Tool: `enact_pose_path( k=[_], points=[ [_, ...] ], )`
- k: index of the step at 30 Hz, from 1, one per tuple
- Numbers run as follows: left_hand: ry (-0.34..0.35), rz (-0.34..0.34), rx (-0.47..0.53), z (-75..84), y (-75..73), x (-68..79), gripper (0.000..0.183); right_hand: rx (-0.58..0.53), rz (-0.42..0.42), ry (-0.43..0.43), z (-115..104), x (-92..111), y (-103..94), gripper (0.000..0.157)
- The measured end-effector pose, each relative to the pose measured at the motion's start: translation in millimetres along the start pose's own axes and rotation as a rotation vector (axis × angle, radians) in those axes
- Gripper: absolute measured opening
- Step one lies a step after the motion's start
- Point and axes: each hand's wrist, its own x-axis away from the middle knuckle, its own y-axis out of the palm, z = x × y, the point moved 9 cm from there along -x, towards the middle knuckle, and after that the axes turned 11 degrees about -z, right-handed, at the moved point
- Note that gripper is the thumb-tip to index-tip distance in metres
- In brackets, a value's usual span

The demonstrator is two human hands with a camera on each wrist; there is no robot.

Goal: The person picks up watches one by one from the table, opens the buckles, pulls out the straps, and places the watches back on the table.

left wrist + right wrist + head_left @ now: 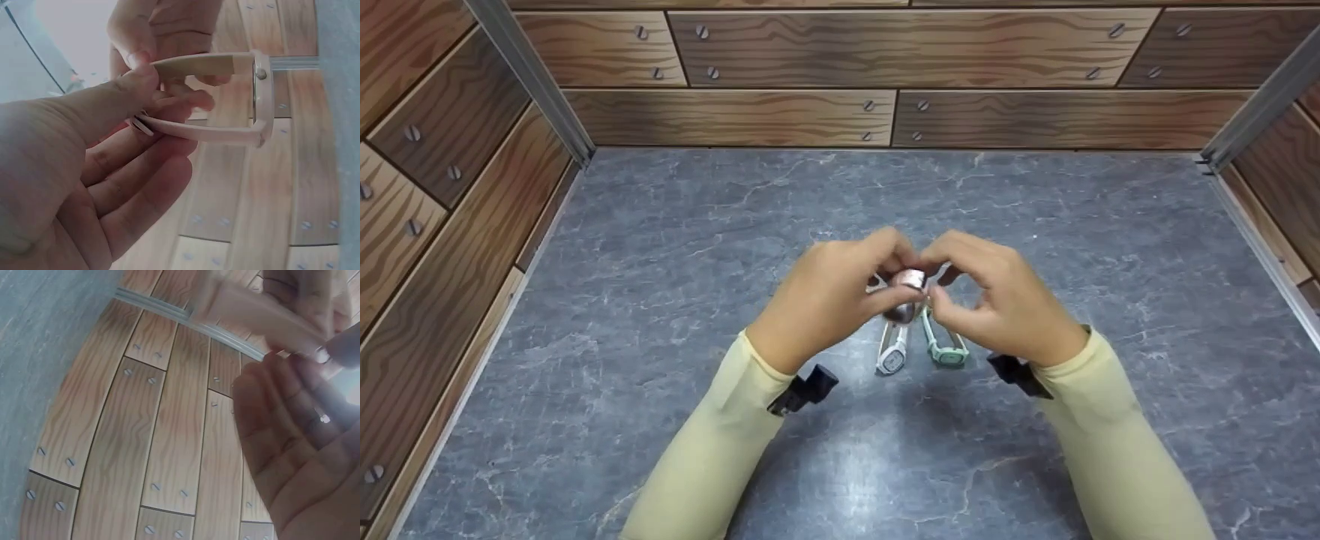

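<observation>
Wristwatch [264, 104] in hands [829, 292] — white watch [892, 360] partly hidden below, green watch [949, 356] alongside

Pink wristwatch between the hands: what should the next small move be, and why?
Perhaps secure the strap at the buckle: the left hand pinches the pink wristwatch there, the right hand is at that same end, and whether it's fastened is hidden.

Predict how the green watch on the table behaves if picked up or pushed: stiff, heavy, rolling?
The green watch would probably slide rather than roll: its case looks squarish. Likely light, given the slim strap. That strap may be springy rather than limp: it seems to hold an open loop, though its far end is hidden.
</observation>
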Motion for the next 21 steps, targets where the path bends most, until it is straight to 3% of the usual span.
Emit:
enact_pose_path(
  k=[2, 5, 9, 13, 17, 21],
  points=[
    [0.032, 0.019, -0.029, 7.4, -3.7, 2.8, 0.026, -0.023, 0.001, -0.014, -3, 0, -0.7, 0.025],
    [0.020, 0.009, -0.046, 9.3, -4.5, 4.2, 0.026, -0.063, -0.023, -0.001, -2, 0, 1.4, 0.021],
    [-0.062, -0.063, -0.035, 3.2, 0.4, 2.7, 0.023, -0.106, -0.052, 0.054, 4, 1, 3.5, 0.019],
    [-0.169, -0.123, 0.058, -6.6, 5.7, 2.0, 0.018, -0.155, -0.076, 0.147, 12, 2, 5.4, 0.016],
    [-0.246, -0.132, 0.146, -13.6, 7.6, 1.8, 0.019, -0.210, -0.093, 0.243, 19, 3, 8.2, 0.010],
    [-0.267, -0.133, 0.141, -14.9, 7.2, 2.1, 0.018, -0.189, -0.073, 0.255, 20, 3, 7.0, 0.009]
  ],
)
